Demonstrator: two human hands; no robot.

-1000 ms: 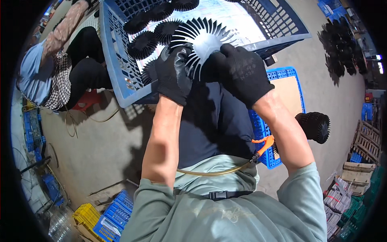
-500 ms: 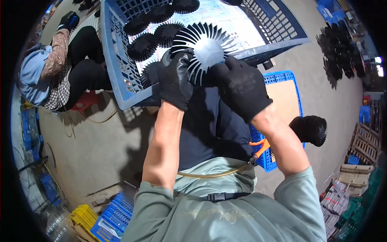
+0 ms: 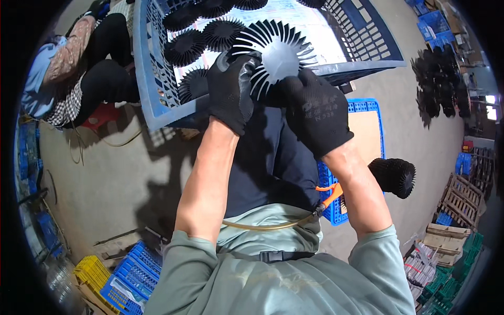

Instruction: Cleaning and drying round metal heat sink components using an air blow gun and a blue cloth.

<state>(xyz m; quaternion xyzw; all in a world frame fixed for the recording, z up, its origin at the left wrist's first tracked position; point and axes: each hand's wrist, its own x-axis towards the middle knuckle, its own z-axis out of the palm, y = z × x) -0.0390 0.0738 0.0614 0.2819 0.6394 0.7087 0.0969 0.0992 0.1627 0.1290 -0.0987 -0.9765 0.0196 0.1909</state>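
Between my two black-gloved hands is a round black finned heat sink (image 3: pixel 280 59) with a smooth, shiny centre facing up. My left hand (image 3: pixel 231 89) grips its left rim, the thumb curled over the fins. My right hand (image 3: pixel 314 107) closes on its lower right edge; the fingertips underneath are hidden. The heat sink is held over the near rim of a blue plastic crate (image 3: pixel 173 124). Inside the crate, several similar black heat sinks (image 3: pixel 185 47) lie on printed paper sheets (image 3: pixel 286 20).
An orange air gun (image 3: pixel 332 194) with a hose hangs by my right forearm, next to a blue crate topped with cardboard (image 3: pixel 363 131). A stack of heat sinks (image 3: pixel 394 177) stands beyond it, more stacks (image 3: pixel 440 81) at far right. A seated person (image 3: pixel 73 68) is at left.
The heat sink and both hands have shifted slightly up and right in view. The surroundings have shifted a little as my head moved. Both hands keep their grip.
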